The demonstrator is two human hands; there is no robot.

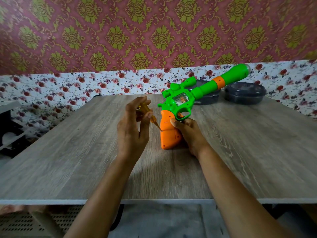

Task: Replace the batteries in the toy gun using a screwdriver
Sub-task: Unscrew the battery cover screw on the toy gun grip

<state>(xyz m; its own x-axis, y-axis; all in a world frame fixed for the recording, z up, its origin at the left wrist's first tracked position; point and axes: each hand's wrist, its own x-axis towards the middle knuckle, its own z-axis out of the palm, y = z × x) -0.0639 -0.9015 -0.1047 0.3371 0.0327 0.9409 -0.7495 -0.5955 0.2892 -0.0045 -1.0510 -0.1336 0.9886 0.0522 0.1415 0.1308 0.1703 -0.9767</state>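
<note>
Left hand (132, 129) pinching amber screwdriver (145, 109), right hand (187, 133) gripping plastic toy gun (195, 92), tip seemingly touching

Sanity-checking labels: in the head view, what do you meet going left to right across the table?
left hand → screwdriver → toy gun's orange grip → right hand → dark lidded container at the far right.

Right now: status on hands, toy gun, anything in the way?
Left hand holds screwdriver, tip at orange grip. Right hand grips toy gun, butt on table. Dark containers behind, not blocking.
</note>
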